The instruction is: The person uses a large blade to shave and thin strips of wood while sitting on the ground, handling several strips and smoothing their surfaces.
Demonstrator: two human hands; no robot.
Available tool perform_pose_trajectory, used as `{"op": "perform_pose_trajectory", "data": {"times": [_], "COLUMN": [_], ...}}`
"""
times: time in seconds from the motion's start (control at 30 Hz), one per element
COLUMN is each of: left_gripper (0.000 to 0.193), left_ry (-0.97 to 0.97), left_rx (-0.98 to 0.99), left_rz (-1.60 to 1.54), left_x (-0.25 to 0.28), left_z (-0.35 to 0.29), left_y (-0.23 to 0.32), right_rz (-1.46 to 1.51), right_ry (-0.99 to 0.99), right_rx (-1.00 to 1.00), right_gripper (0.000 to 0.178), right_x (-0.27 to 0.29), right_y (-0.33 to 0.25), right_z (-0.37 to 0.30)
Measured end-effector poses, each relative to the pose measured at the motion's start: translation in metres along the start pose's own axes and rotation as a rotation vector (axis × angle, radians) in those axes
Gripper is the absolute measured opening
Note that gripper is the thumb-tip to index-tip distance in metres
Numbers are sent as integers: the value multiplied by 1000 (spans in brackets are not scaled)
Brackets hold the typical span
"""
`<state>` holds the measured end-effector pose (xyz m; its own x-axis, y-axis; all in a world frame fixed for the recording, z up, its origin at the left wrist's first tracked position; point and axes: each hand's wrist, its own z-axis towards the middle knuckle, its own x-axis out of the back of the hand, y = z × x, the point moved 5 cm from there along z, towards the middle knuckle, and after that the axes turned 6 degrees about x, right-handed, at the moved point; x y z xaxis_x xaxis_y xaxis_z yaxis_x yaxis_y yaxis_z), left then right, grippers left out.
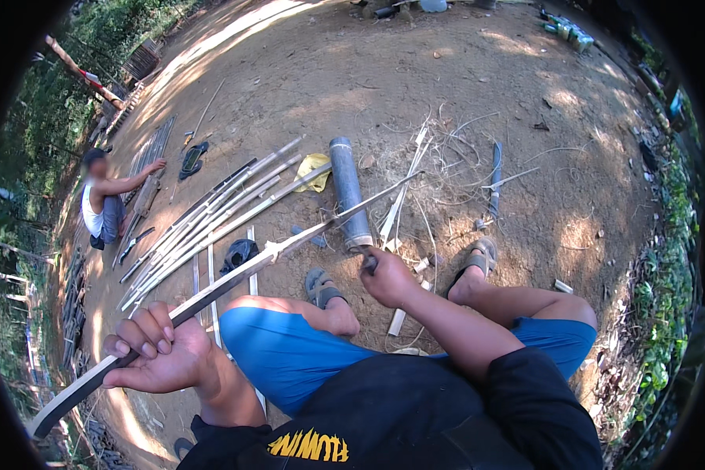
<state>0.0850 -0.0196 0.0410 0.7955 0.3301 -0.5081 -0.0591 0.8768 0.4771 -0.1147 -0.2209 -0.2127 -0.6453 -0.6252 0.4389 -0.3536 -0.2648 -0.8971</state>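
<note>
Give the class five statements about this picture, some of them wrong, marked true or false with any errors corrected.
1. The left hand grips a long strip. True.
2. The right hand is empty. False: it is closed around a dark object.
3. Several poles lie left of the tube. True.
4. Another person is at the picture's right edge. False: they are on the left side.
5. The wearer's feet are without footwear. False: both have sandals on.
</note>
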Motion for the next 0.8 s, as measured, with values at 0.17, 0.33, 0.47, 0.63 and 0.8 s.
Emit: {"op": "perform_pose_trajectory", "data": {"times": [0.17, 0.33, 0.47, 0.63, 0.8], "left_gripper": [51, 53, 55, 54, 52], "left_ry": [-23, 129, 207, 142, 149], "left_rx": [-7, -23, -45, -8, -14], "left_rz": [-1, 23, 73, 41, 53], "left_x": [2, 6, 14, 1, 6], "left_z": [2, 14, 19, 16, 17], "left_y": [3, -5, -6, -6, -5], "right_rz": [-57, -133, -108, -112, -146], "right_ry": [-45, -77, -67, -13, -37], "right_rx": [184, 122, 95, 99, 106], "right_gripper": [17, 20, 24, 22, 18], "right_x": [10, 5, 5, 3, 11], "right_y": [-46, -4, -39, -20, -24], "right_z": [-13, 0, -10, -11, -12]}}
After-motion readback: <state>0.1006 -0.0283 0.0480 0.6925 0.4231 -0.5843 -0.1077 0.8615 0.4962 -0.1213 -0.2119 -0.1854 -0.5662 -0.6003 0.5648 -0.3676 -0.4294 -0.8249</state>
